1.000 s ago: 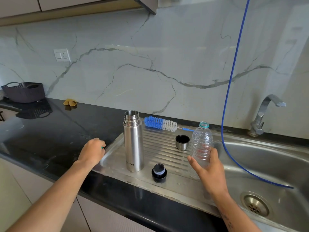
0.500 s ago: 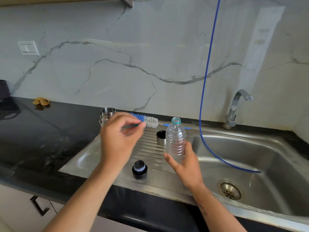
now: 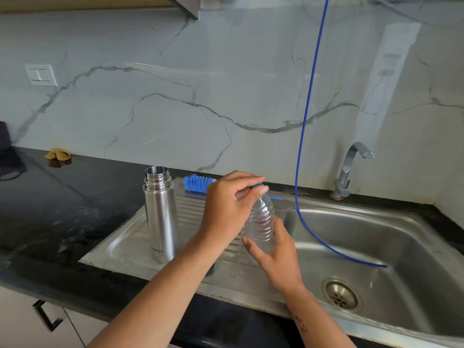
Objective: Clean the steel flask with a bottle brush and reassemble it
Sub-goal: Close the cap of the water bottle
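Observation:
The open steel flask stands upright on the ribbed drainboard, left of my hands. Behind it the blue-and-white bottle brush lies along the drainboard's back edge, partly hidden by my left hand. My right hand grips the body of a clear plastic bottle held over the drainboard. My left hand pinches the bottle's green cap at its neck. The flask's black stopper and steel cup are hidden behind my arms.
The steel sink basin with its drain lies to the right. A tap stands at the back and a blue hose hangs down into the basin. The black counter extends left, with a yellow cloth near the wall.
My left hand came from the drainboard's left edge across to the top of the plastic bottle and closed on its cap. My right hand kept hold of the bottle and lifted it slightly.

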`<move>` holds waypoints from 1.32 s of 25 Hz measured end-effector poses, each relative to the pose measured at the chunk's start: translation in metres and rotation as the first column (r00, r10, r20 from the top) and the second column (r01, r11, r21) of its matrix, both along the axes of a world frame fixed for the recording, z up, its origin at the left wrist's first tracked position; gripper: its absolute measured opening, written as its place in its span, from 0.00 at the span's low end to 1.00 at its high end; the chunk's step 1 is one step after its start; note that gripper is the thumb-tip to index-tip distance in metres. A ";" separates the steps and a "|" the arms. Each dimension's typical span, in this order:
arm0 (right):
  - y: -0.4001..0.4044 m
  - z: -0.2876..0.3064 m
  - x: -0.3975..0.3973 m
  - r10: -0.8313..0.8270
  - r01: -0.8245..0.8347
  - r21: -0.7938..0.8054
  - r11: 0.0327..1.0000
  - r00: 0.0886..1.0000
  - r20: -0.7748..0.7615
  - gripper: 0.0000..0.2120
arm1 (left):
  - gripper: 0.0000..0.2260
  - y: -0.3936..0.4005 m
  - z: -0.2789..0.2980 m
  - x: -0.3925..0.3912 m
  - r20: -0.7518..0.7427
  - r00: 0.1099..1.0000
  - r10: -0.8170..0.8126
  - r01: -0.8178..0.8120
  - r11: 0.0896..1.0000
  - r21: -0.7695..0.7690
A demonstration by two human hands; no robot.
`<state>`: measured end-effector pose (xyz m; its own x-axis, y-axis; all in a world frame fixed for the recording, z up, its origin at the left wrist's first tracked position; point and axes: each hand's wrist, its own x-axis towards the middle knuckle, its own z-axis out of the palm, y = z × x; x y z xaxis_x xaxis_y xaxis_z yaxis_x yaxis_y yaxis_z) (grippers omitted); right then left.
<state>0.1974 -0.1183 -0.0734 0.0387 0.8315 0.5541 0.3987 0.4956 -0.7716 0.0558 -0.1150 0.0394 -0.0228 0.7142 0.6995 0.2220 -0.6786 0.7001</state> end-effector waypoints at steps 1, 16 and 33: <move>0.000 0.000 0.000 -0.003 0.003 0.008 1.000 1.000 0.005 0.27 | 0.09 -0.001 0.002 0.000 -0.003 1.000 0.014 -0.015 1.000 -0.025; 0.000 0.001 0.004 0.023 -0.023 0.055 0.998 1.000 -0.005 0.29 | 0.07 -0.003 0.015 -0.004 -0.078 0.994 -0.070 0.060 0.990 -0.125; -0.005 0.006 0.002 0.229 -0.230 -0.022 0.973 0.973 -0.033 0.26 | 0.28 -0.006 0.008 -0.029 -0.282 0.937 -0.206 0.159 0.971 -0.180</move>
